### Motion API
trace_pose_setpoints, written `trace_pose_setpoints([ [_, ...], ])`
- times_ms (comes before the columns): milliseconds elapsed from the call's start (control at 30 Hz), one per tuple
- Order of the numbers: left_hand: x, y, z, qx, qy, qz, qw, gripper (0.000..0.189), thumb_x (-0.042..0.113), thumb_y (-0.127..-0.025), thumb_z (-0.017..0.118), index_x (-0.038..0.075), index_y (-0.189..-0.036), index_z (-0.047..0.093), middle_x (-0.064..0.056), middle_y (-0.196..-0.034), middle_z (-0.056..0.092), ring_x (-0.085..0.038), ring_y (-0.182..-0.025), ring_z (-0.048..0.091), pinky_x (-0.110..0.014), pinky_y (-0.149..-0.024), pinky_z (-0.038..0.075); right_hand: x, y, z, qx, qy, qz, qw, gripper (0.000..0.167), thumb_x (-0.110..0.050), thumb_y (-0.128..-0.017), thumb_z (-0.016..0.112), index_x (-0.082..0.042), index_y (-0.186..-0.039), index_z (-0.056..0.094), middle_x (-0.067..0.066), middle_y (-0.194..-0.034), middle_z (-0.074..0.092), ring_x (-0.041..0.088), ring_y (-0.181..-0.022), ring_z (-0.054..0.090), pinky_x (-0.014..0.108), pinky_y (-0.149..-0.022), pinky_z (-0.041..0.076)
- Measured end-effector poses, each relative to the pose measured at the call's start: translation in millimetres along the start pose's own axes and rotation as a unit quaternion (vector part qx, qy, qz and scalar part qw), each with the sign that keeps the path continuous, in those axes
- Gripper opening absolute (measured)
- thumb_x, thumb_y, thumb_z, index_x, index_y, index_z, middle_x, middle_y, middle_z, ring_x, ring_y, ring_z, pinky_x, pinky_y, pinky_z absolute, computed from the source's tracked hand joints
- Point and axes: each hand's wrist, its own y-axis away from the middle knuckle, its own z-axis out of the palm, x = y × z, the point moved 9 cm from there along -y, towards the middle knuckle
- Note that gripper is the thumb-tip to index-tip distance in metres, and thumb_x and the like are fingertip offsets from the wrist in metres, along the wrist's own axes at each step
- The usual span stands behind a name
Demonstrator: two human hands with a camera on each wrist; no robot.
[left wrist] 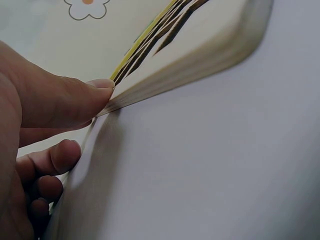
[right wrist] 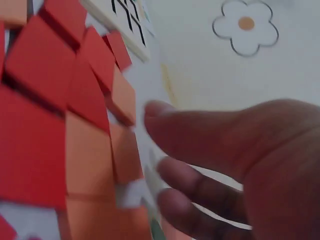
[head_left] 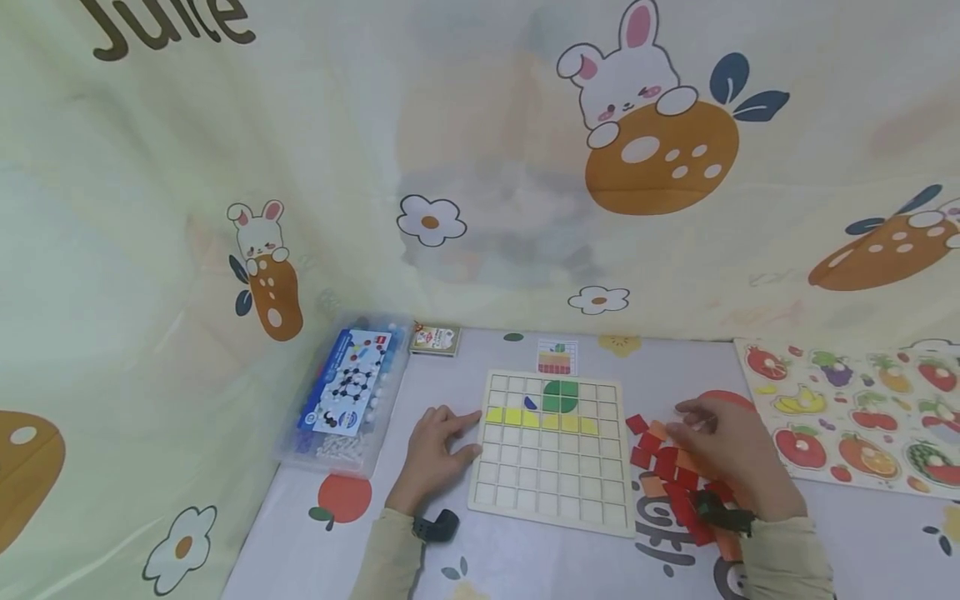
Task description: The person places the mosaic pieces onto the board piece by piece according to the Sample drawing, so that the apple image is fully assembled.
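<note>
A pale wooden grid board (head_left: 551, 492) lies flat, with a row of yellow tiles (head_left: 510, 416), rounded green pieces (head_left: 561, 397) and a small blue piece (head_left: 531, 403) in its squares. My left hand (head_left: 432, 450) touches the board's left edge with thumb and forefinger spread; in the left wrist view the thumb (left wrist: 65, 100) presses the board's side. Right of the board, my right hand (head_left: 731, 446) hovers over a loose pile of red tiles (head_left: 666, 463) and orange tiles (right wrist: 90, 155). Its thumb and fingers stand apart, with nothing between them in the right wrist view.
Behind the board lies a small pattern card (head_left: 557, 357). A clear plastic box (head_left: 348, 392) and a small card box (head_left: 435, 339) stand at the back left. At the right is a fruit picture sheet (head_left: 825, 467). A printed curtain (head_left: 495, 167) hangs behind the table.
</note>
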Motion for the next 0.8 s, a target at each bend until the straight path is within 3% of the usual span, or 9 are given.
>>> trace_pose_setpoints([
  [100,-1.3,0.2,-0.1,-0.001,0.002,-0.004,1.0,0.049,0.026,-0.089,0.082,0.025,-0.137,0.073,0.009,-0.09,0.052,-0.009,-0.088,0.041,-0.029,-0.079,0.035,2.3,0.1,-0.8,-0.009,0.008,-0.016,0.9998,0.083,-0.057,-0.085,0.083,-0.003,-0.144,0.061,0.025,-0.131,0.068,0.039,-0.109,0.066,0.054,-0.086,0.061],
  [267,-3.4,-0.1,0.6,0.0,0.002,-0.005,1.0,0.049,0.026,-0.089,0.082,0.026,-0.137,0.073,0.009,-0.09,0.052,-0.009,-0.087,0.041,-0.029,-0.078,0.035,-2.3,-0.6,8.3,-0.023,-0.017,-0.018,0.9994,0.078,-0.052,-0.087,0.083,-0.005,-0.145,0.061,0.026,-0.135,0.066,0.037,-0.111,0.066,0.049,-0.085,0.062],
  [533,-2.6,-0.1,0.5,0.003,0.003,0.006,1.0,0.049,0.026,-0.089,0.082,0.025,-0.137,0.074,0.009,-0.089,0.052,-0.01,-0.086,0.041,-0.029,-0.078,0.034,-10.0,-4.4,16.0,-0.031,-0.001,-0.026,0.9992,0.051,-0.036,-0.092,0.082,-0.002,-0.129,0.069,0.021,-0.118,0.073,0.031,-0.099,0.066,0.044,-0.079,0.061],
  [800,-3.1,-1.5,2.0,0.004,-0.003,0.008,1.0,0.049,0.026,-0.089,0.082,0.025,-0.138,0.073,0.009,-0.09,0.052,-0.009,-0.088,0.041,-0.029,-0.079,0.034,-7.2,-3.2,12.9,-0.008,-0.018,-0.036,0.9992,0.053,-0.042,-0.092,0.082,-0.003,-0.124,0.066,0.017,-0.113,0.073,0.028,-0.099,0.065,0.04,-0.075,0.06],
])
